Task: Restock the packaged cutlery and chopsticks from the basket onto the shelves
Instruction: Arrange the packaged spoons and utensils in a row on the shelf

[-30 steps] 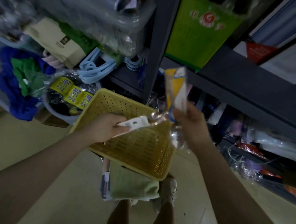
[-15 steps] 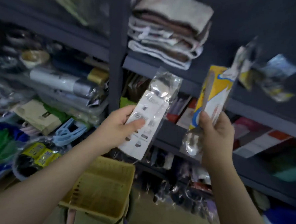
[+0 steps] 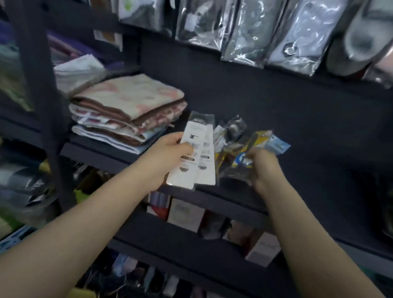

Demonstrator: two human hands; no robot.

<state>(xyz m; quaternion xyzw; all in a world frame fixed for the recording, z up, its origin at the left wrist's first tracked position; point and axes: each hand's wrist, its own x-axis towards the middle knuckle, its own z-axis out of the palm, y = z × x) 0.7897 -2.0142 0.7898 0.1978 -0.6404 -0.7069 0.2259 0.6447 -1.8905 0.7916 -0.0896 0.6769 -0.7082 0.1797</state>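
While both hands reach over the dark shelf (image 3: pixel 234 197), the left hand (image 3: pixel 165 157) pinches two white-carded cutlery packets (image 3: pixel 194 157), thumb across the barcode, upright above the shelf edge. Beside them the right hand (image 3: pixel 264 167) curls its fingers around a yellow-and-blue packet (image 3: pixel 263 144) tilted toward the shelf back. Folded towels (image 3: pixel 126 113) lie stacked on the shelf to the left.

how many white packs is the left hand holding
2: a front white pack under the left hand's thumb, and a second pack overlapping just behind it; more could be hidden.
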